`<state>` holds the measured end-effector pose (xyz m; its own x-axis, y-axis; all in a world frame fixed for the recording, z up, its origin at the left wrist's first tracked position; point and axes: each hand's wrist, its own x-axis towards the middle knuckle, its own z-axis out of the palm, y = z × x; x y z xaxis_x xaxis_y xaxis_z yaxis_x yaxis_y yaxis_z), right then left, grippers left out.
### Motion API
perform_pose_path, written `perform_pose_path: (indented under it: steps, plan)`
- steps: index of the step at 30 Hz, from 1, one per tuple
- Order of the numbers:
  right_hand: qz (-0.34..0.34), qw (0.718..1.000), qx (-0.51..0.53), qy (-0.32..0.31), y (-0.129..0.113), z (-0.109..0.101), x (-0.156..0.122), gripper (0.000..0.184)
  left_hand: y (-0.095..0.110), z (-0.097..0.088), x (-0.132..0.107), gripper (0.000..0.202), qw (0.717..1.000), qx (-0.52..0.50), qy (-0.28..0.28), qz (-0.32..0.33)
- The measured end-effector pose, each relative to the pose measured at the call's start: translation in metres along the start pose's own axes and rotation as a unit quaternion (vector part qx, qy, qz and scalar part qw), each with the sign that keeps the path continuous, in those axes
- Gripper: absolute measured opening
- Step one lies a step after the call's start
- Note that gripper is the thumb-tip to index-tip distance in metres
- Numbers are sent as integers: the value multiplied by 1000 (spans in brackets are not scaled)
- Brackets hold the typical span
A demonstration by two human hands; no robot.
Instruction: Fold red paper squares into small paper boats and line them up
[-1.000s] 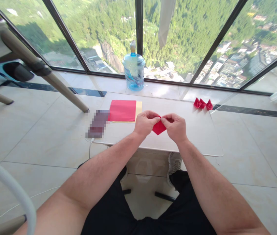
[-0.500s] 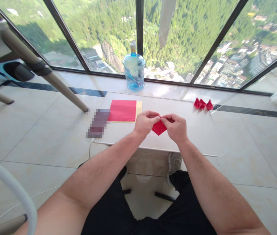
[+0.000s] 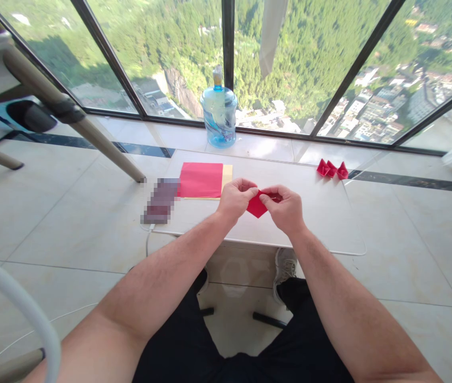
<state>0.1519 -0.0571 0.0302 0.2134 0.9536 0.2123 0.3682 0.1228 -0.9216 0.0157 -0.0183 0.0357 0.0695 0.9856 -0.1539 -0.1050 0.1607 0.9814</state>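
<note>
Between my hands is a folded piece of red paper, its lower end coming to a point above the low white table. My left hand pinches the paper's left edge with thumb and fingers. On the opposite side, my right hand grips the right edge, its thumb pressed on the near face. Both hands partly cover the paper, so its upper folds are hard to make out. A stack of flat red sheets lies to the left, with yellow paper showing under it.
Three small folded red paper shapes stand at the table's far right corner. A blurred-out phone with a white cable lies at the left edge. Behind the table, a blue water jug stands by the window.
My right hand has shifted slightly left and its thumb now lies farther over the paper. The center crease seen before no longer shows; the near face looks smooth.
</note>
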Motion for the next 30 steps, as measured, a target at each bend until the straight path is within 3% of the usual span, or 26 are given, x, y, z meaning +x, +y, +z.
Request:
perform_pose_path:
  steps: [12,18,26,30]
  plan:
    - [29,997,-78,-9,7,-4,4,17,1,-4,2,11,1000,-2,19,20]
    - [-28,979,-203,6,6,-7,3,18,0,-5,4,9,997,29,55,42]
    - [40,999,25,-19,9,0,5,39,-7,7,-2,10,994,-103,-4,-30]
    - [34,998,39,-46,7,-1,7,24,-8,10,-4,9,995,-89,-30,-22]
